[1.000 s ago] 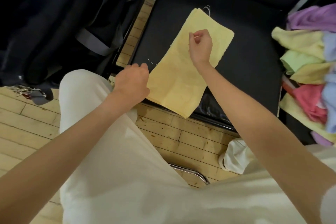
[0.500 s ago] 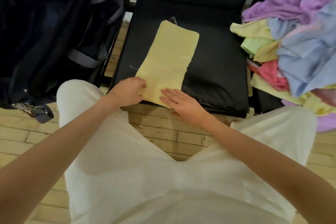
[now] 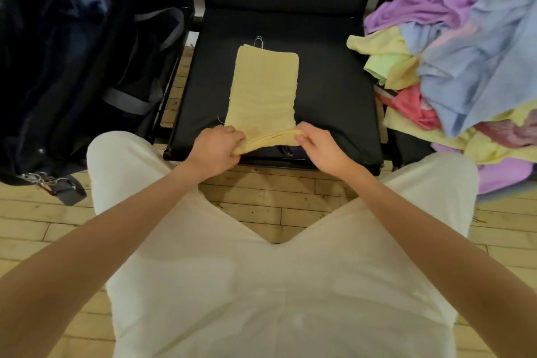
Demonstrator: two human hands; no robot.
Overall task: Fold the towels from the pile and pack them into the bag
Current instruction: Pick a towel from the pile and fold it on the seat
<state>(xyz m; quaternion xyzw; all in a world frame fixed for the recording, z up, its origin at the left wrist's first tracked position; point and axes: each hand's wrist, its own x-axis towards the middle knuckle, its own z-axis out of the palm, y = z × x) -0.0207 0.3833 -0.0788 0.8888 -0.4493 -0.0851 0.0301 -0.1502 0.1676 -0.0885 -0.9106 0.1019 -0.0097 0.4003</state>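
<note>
We hold one yellow towel (image 3: 266,87), already narrowed to a long strip, flat on the black seat (image 3: 328,113); its near end is bunched and lifted between our hands; the left hand (image 3: 216,148) pinches the left corner, the right hand (image 3: 319,145) pinches the right corner, fingers of both curled round the cloth. The rest of the strip lies beyond the fingers. We judge the next fold is only beginning. The pile (image 3: 465,67), right of the right hand, looks large and unfolded; the bag (image 3: 72,67), left of the left hand, shows no packed towel; most of the work remains.
</note>
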